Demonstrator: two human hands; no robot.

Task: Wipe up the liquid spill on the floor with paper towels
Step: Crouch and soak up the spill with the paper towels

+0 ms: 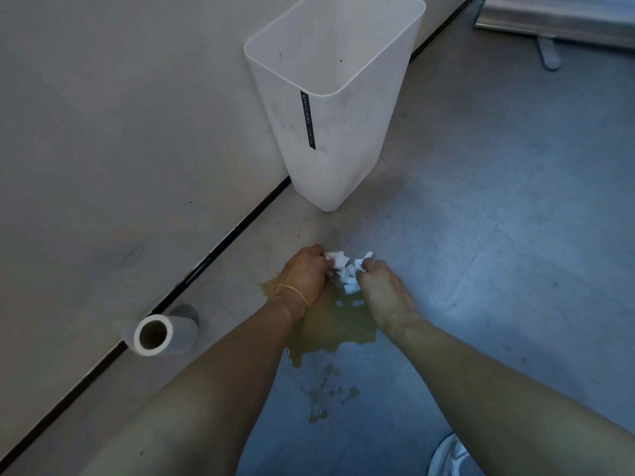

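Observation:
A yellowish-brown puddle (335, 326) spreads on the grey floor, with smaller drops (330, 396) trailing toward me. At the puddle's far edge lies a crumpled white paper towel (347, 273). My left hand (304, 273), with a thin gold bracelet on the wrist, grips the towel's left side. My right hand (385, 286) grips its right side. Both hands press the towel down at the floor. Part of the puddle is hidden under my forearms.
A tall white waste bin (330, 108) stands against the wall beyond the spill. A paper towel roll (161, 333) lies on its side by the baseboard at left. A white shoe (450, 456) shows at the bottom right. A metal stand base (549, 53) sits far right.

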